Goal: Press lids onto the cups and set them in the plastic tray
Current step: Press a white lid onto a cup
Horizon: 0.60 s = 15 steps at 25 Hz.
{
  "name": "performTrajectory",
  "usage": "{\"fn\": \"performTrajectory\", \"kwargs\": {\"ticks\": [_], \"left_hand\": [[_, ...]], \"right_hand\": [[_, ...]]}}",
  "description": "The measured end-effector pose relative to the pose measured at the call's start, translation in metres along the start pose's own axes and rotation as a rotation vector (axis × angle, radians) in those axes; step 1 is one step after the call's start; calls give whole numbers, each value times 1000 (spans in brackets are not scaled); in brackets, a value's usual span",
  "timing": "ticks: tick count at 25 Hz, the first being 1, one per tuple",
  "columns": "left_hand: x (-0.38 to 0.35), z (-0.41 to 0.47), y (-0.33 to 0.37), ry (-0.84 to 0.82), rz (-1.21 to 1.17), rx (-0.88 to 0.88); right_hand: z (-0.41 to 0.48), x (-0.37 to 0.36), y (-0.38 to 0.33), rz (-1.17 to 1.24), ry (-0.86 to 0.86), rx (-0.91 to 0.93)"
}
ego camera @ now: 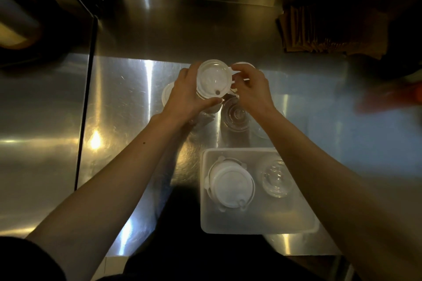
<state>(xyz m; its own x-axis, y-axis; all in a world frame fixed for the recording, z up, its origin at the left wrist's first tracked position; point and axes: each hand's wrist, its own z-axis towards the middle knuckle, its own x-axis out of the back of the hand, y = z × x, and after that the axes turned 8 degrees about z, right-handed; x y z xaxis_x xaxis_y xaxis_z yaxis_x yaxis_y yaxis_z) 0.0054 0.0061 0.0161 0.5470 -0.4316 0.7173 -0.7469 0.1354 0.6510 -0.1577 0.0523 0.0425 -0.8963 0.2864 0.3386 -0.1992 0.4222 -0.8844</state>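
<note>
**Lid going on, one edge at risk**

The left hand (187,91) is wrapped around a clear cup (205,107), gripping its side and holding it above the steel table (118,98), towards the far middle of the scene. A white lid (214,79) sits on the cup's mouth. The right hand (249,89) has its fingers curled and pinched at the lid's right edge, on what looks like a small tab.

The likely slip is an uneven seal: pressing only at the right edge could leave the left side of the lid unseated, so it pops off when the cup is moved. Squeezing the thin cup wall too hard could also bow the mouth and stop the lid from snapping down.

The lid is round and milky, with a small dark spot near its near edge. The plastic tray (258,223) lies near and to the right, already holding one lidded cup (230,183) and a clear piece (276,178) beside it. More cups stand under the hands.
</note>
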Motion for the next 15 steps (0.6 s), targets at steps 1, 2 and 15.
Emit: {"fn": "performTrajectory", "kwargs": {"ticks": [1,2,15], "left_hand": [[2,-3,0,0,6,5],[6,-8,1,2,10,8],[25,-59,3,62,0,35]], "right_hand": [[-3,-1,-1,29,6,-24],[-9,-2,-2,46,9,-39],[-55,-11,-23,310,-74,-86]]}}
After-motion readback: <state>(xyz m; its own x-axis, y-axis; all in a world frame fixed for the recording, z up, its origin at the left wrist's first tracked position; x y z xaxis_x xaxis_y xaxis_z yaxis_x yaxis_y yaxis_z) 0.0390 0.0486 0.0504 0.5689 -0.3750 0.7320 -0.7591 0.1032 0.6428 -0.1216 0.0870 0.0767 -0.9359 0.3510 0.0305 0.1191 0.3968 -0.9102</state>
